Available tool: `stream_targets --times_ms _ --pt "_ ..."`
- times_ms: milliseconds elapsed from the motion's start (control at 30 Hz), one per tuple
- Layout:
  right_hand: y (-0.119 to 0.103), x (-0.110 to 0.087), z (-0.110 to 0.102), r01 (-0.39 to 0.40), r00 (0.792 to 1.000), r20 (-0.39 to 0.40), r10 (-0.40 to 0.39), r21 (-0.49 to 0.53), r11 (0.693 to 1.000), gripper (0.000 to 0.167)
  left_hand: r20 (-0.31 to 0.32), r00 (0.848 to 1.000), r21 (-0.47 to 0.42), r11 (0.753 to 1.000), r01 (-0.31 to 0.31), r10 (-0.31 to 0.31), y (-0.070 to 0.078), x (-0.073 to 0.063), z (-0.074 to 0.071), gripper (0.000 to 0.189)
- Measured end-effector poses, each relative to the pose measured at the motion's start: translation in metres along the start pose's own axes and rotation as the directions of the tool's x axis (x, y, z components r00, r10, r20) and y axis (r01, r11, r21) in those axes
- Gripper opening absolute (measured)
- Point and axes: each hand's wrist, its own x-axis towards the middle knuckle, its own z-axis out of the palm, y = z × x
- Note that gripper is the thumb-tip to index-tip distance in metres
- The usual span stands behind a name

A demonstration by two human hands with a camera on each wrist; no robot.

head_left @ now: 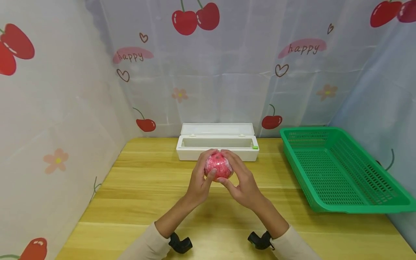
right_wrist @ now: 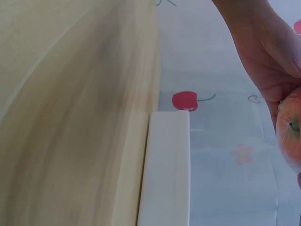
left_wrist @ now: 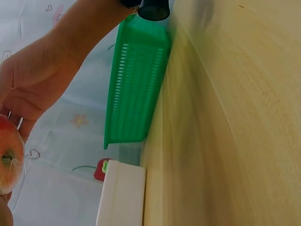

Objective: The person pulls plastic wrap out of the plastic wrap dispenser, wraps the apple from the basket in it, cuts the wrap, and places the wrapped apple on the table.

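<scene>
A red apple (head_left: 219, 165) covered in clear plastic film is held up between both hands in the head view. My left hand (head_left: 199, 180) grips its left side, with the thumb across the front. On the other side my right hand (head_left: 242, 182) grips it, thumb low at the front and fingers over the top. The stem end of the apple (left_wrist: 9, 155) shows in the left wrist view, with film drawn over it. In the right wrist view the apple (right_wrist: 290, 129) is cut off by the frame's edge. Behind it stands a long white box (head_left: 217, 154) with its lid raised.
At the right of the wooden table (head_left: 136, 202) sits a green plastic basket (head_left: 338, 180) with slotted walls. The white box has a small green piece (head_left: 255, 147) at its right front edge. A cherry-print curtain (head_left: 221, 72) hangs at the back and sides.
</scene>
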Motion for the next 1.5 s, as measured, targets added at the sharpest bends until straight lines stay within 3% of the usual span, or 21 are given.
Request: stream_targets --times_ms 200,367,567,733,867,1100,1267,1367,1500 --pt "-0.003 0.003 -0.004 0.005 1.0 0.012 -0.005 0.004 1.0 0.103 -0.002 0.998 -0.153 0.986 0.065 -0.066 0.006 0.001 -0.004 0.059" --pt "-0.003 0.003 -0.006 -0.011 1.0 -0.028 0.012 0.042 0.999 0.101 0.034 0.999 -0.2 0.979 0.024 -0.018 0.025 0.007 -0.01 0.076" --pt "-0.002 0.004 -0.008 0.015 0.999 -0.034 -0.014 0.036 0.999 0.093 0.022 1.0 -0.164 0.986 -0.017 0.021 0.034 0.009 -0.011 0.079" --pt "0.0 0.005 -0.01 0.049 0.999 -0.016 -0.049 0.01 0.999 0.084 0.023 1.0 -0.108 0.994 0.004 -0.001 0.031 0.009 -0.009 0.074" --pt "0.002 0.004 -0.01 0.061 0.998 -0.009 -0.061 0.005 0.998 0.078 0.005 1.0 -0.119 0.993 0.012 -0.012 0.029 0.009 -0.01 0.072" --pt "0.001 0.005 -0.011 0.064 0.998 -0.023 -0.064 -0.012 0.998 0.1 -0.037 0.998 -0.207 0.977 0.043 -0.052 0.02 0.01 -0.011 0.074" --pt "0.001 0.003 -0.01 0.065 0.997 -0.03 -0.067 -0.041 0.997 0.094 0.025 0.999 -0.183 0.982 0.049 -0.045 0.002 0.006 -0.011 0.087" --pt "0.002 0.002 -0.011 0.072 0.997 -0.027 -0.073 -0.033 0.997 0.084 0.081 0.997 -0.128 0.992 0.014 -0.004 -0.001 0.006 -0.012 0.092" --pt "0.003 0.001 -0.011 0.094 0.995 -0.024 -0.095 -0.047 0.995 0.074 0.109 0.994 -0.057 0.998 -0.024 0.03 -0.001 0.007 -0.013 0.088"
